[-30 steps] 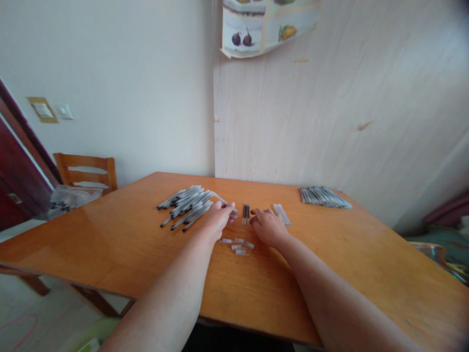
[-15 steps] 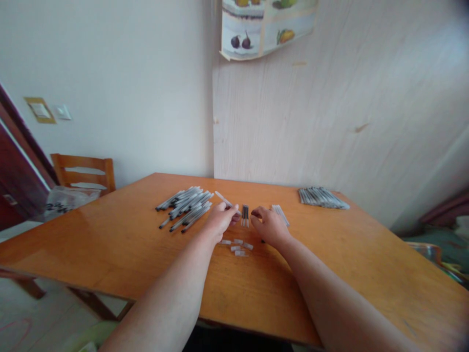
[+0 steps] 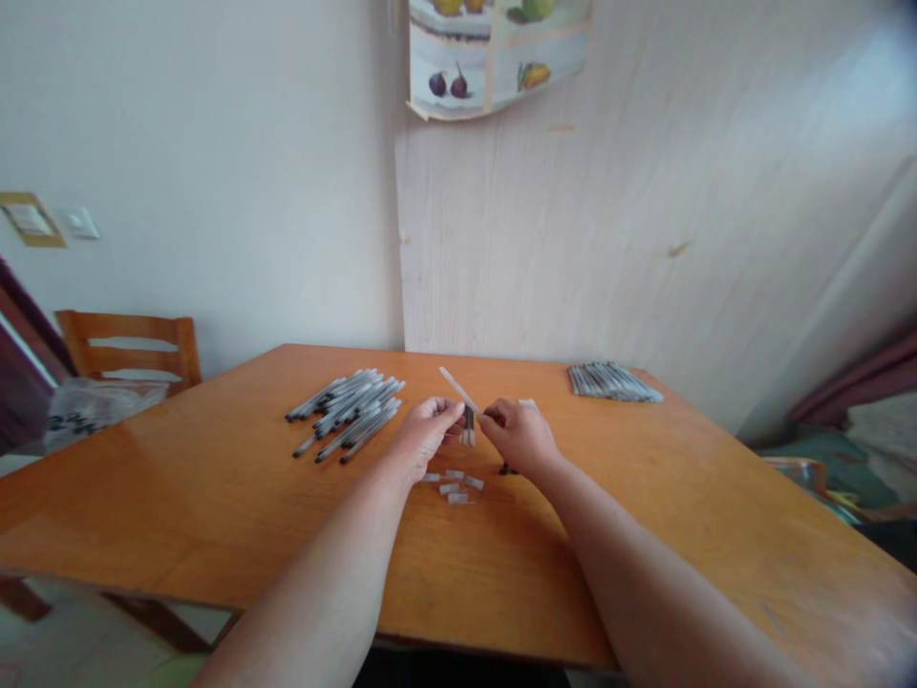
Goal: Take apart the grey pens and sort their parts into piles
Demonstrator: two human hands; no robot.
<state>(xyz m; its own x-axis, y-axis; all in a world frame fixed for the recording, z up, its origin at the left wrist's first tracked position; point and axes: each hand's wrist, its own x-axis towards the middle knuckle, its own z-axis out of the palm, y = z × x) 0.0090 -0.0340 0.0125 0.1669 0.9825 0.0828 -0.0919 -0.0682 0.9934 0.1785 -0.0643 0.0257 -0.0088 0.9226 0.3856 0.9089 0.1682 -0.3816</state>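
My left hand is closed round a clear pen barrel that sticks up and away from the fingers. My right hand is pinched shut just right of it, on something thin I cannot make out. Between the two hands lie a few dark refills on the wooden table. Several small clear caps lie just in front of my left wrist. A heap of grey pens sits to the left of my left hand.
A second, tidy row of pens lies at the table's far right, near the wall. A wooden chair and a clear bag of small dark parts stand left of the table. A fruit poster hangs above.
My left hand has lifted the clear barrel off the table, tilting it upward. My right hand has drawn in towards it and pinched shut. The camera has turned slightly to the right.
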